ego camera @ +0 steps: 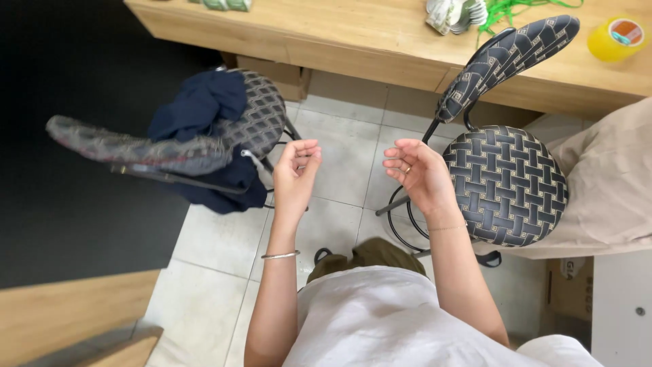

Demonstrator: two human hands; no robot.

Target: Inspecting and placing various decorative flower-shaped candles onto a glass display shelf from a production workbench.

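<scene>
**Both Hands Raised and Empty Between Two Woven-Seat Chairs**

The left hand was held above the tiled floor, palm turned inward, fingers curled loosely with nothing between them. The right hand faced it from the 3 o'clock side, fingers half open and spread, also empty. The two hands were near each other but apart, with no object seen between them.

At 3 o'clock of the right hand, just beside the wrist, stood a chair with a round woven seat; its padded backrest rose toward 1 o'clock, leaning against the edge of the wooden surface. At 9 o'clock of the left hand stood a second chair, carrying a crumpled dark blue garment draped over seat and frame, apparently parked there to keep it off the floor. On the surface at 1 o'clock lay a yellow tape roll and green cord, well apart from both hands.
</scene>
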